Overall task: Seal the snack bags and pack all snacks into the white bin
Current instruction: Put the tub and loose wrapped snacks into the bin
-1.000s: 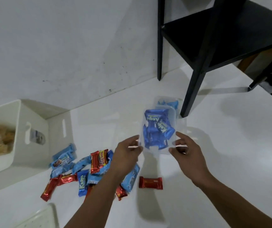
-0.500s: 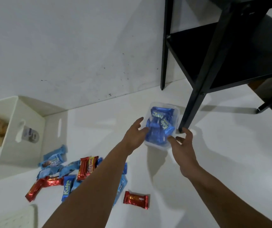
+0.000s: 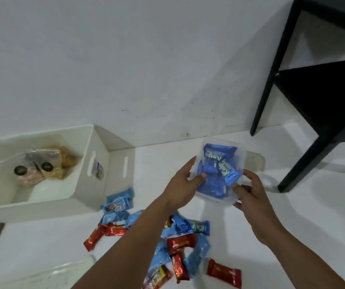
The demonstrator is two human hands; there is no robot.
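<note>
Both hands clamp the clear container of blue snacks at centre right, left hand thumb hooked over its near-left rim, right hand pinching the near-right corner, and the white bin waits leftward, the left hand's side

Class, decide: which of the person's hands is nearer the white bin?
Left. The left hand grips the clear bag's side facing the white bin; the right hand holds the far side.
</note>
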